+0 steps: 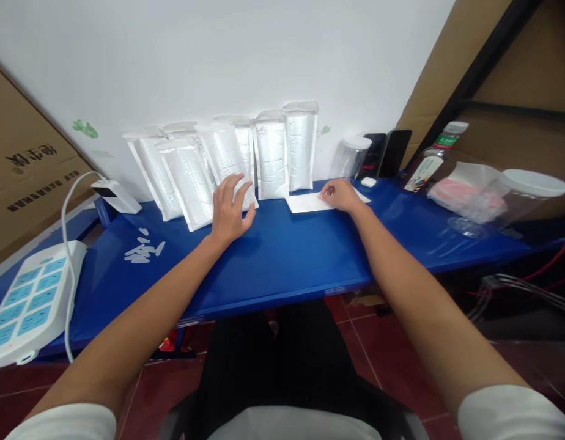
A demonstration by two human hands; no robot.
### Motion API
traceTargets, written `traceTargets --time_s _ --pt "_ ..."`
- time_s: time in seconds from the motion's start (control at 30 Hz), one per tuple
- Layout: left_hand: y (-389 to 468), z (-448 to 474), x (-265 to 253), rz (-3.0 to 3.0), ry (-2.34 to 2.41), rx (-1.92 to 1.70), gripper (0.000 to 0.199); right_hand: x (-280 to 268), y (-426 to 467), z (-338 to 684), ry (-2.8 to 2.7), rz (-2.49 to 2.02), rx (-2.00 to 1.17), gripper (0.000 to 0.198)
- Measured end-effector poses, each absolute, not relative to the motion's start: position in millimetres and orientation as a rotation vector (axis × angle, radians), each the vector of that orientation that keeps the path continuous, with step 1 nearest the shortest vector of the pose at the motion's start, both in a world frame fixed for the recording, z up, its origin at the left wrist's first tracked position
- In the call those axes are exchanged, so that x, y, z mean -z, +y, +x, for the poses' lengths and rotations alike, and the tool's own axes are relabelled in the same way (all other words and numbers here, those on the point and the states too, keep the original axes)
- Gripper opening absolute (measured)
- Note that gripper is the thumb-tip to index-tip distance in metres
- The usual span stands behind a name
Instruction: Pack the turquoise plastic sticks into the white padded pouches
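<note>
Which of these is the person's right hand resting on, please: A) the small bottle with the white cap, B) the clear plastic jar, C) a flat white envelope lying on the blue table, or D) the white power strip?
C: the right hand lies on the flat white envelope on the blue table, while the left hand touches a bubble mailer leaning against the wall.

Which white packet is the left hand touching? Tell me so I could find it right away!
Look at the blue table and the row of white padded packets leaning against the white wall. The left hand lies open on one near the row's middle, the touched packet. Unlike the two upright packets to its right, it tilts sideways with fingers spread over its lower end.
</note>
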State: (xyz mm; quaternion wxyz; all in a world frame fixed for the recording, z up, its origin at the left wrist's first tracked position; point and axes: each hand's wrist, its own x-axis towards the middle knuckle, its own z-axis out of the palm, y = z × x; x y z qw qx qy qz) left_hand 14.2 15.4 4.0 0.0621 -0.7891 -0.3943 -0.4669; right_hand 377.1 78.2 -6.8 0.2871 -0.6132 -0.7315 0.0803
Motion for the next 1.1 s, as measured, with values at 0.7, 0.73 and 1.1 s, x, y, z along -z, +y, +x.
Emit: traceTargets --time_s 0.7,0.73,1.1 --pt "15 33 11 -2.612 -1.04 1.199 0.008 129 -249 373 -2.082 -1.602 -1.398 0.015" --pt "17 31 12 -2.599 -1.054 1.212 0.008 148 -251 365 -2.051 -1.692 -1.245 0.013" --pt "17 24 10 -2.589 -1.038 1.197 0.01 192 -248 325 -1.999 -1.643 -1.055 0.041"
